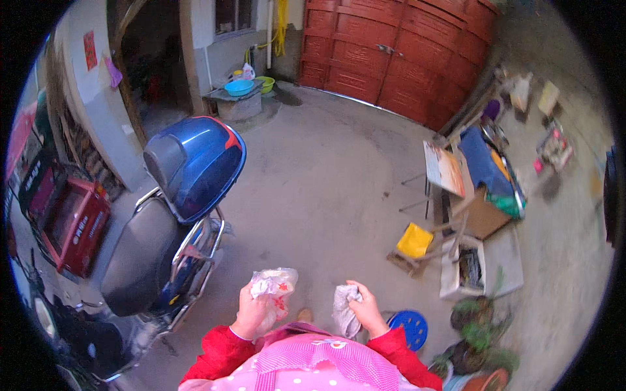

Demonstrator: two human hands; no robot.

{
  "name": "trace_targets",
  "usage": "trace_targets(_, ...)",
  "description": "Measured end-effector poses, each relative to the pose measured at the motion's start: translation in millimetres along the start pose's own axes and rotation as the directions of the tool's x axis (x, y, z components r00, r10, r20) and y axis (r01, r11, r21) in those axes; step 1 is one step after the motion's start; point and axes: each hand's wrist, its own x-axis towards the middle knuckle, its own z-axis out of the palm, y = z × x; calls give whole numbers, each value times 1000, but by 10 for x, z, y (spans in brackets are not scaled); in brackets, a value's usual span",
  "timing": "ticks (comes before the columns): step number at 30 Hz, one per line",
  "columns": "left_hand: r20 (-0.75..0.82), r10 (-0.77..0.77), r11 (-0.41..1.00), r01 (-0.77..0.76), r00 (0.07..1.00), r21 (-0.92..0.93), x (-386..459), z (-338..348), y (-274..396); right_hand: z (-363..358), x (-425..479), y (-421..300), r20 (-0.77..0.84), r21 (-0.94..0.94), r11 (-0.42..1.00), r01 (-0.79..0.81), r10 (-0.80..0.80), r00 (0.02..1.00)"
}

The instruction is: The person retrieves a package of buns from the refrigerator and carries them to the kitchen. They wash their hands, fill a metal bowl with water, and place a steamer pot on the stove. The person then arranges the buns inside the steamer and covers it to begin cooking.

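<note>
My left hand (pixel 253 311) grips a crumpled clear plastic bag (pixel 282 286) with red printing and something white inside it. Its contents are too blurred to name. In my right hand (pixel 368 309) is a bunched greyish-white cloth (pixel 344 313), hanging a little below the fingers. Both hands are held apart in front of a pink polka-dot apron (pixel 323 359), over the concrete floor (pixel 313 205). Closest to my right hand on the floor is a blue round plastic stool (pixel 410 328).
A motorcycle with a black seat (pixel 142 249) and blue top case (pixel 200 161) stands left. Ahead are a red metal gate (pixel 362 54) and a blue basin (pixel 239 87). On the right are a small wooden chair with a yellow pad (pixel 414 240), a foam box (pixel 450 278) and potted plants (pixel 477 327).
</note>
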Motion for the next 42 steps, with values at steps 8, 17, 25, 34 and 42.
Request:
trace_targets(8, -37, 39, 999, -39, 999, -10, 2797, 411, 59, -916, 2474, -471, -133, 107, 994, -18, 32, 991)
trace_targets(17, -309, 149, 988, -150, 939, 21, 5267, 259, 218, -550, 5982, -465, 163, -17, 993, -118, 119, 979)
trace_targets(25, -667, 497, 862, -225, 555, 455, 6886, -167, 984, 1082, 8803, -2122, 791, -232, 972, 44, 162, 590)
trace_targets(34, -737, 345, 903, -420, 582, 91, 9020, -1440, 2013, 3153, 10732, -2261, 904, -280, 960, 7, 261, 339)
trace_targets(42, -641, 416, 906, -233, 645, 353, 10854, -2661, 3140, 4676, 12597, -2682, 851, -274, 948, -159, 316, 420)
